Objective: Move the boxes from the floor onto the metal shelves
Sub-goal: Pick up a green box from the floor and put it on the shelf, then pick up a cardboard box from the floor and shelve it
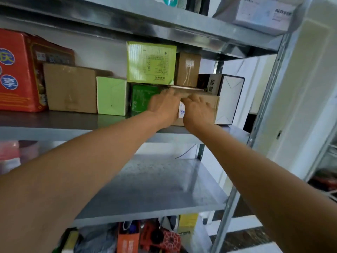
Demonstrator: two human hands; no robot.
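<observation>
A brown cardboard box (213, 105) with a white label stands on the middle metal shelf (54, 123), between a dark green box (142, 99) and a black-edged white box (229, 99). My left hand (164, 106) and my right hand (197, 110) both lie against its front face, fingers reaching up to its top edge. The fingers look fairly straight and blurred. Most of the box front is hidden behind my hands.
The same shelf holds a red box (18, 70), a large brown carton (71, 88), a pale green box (111, 96), a light green box (151, 63) and a small brown box (187, 69). The shelf below (155, 189) is bare metal. Clutter lies at floor level (145, 236).
</observation>
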